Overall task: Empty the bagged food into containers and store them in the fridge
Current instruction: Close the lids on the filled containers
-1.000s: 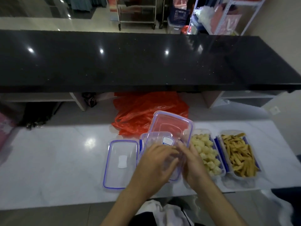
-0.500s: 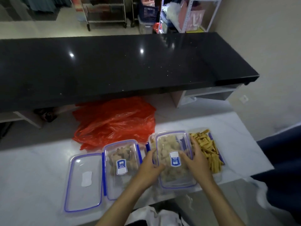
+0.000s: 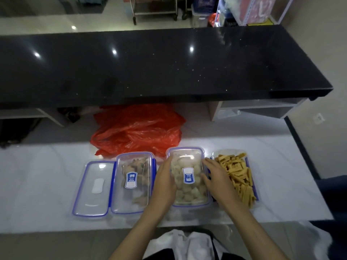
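White marble counter (image 3: 47, 184) carries three clear, blue-trimmed containers in a row. Both hands flank the middle container (image 3: 189, 177), lidded over pale chunks: left hand (image 3: 165, 182) flat against its left side, right hand (image 3: 216, 177) with fingers loosely spread on its right edge. Left of it sits a second lidded container (image 3: 134, 182), then a loose lid (image 3: 93, 187); right, an open container of yellow strips (image 3: 237, 173). A red bag (image 3: 137, 130) lies farther back.

Lid (image 3: 187, 175): a second ago held tilted above the containers; now seated flat on the container of pale chunks (image 3: 189, 192). Left hand (image 3: 164, 182): now along the lid's left edge. Right hand (image 3: 216, 179): now at its right edge, fingers extended.
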A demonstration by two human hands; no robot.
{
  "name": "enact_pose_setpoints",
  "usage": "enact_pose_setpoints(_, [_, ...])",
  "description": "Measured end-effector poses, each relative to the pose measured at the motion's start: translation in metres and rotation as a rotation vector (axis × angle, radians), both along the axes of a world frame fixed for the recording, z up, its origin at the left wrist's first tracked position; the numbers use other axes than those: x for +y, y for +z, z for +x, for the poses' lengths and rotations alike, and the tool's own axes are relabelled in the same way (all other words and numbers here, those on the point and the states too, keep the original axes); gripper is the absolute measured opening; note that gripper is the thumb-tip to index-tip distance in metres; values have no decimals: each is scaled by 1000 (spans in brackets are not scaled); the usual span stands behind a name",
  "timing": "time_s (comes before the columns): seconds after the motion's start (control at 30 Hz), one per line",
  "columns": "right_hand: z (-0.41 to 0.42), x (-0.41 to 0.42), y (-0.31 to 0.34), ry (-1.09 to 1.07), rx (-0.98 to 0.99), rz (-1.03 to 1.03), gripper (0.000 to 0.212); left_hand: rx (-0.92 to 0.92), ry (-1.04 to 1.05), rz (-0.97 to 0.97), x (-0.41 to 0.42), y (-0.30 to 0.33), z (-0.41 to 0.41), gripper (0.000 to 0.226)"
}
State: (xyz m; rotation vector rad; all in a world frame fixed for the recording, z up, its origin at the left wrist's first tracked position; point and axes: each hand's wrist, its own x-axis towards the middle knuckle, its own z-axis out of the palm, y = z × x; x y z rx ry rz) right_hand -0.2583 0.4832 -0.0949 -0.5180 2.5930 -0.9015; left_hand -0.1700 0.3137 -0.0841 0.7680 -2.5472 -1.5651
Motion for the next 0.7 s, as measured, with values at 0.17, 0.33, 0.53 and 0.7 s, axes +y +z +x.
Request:
enact_pose_setpoints(0.17, [1, 3, 4, 14, -3, -21, 52, -41, 87, 67, 4, -6, 1, 71])
enact_pose_setpoints(0.33, [16, 13, 15, 89, -80, -2, 50, -48, 217, 72, 15, -16, 15, 44])
enact_pose_setpoints(0.53, [26, 16, 11, 140, -129, 104, 57, -104, 307, 74, 18, -23, 21, 42])
enact_pose_setpoints(0.7, [23, 18, 12, 117, -216, 45, 71, -135, 334, 63, 26, -12, 20, 46])
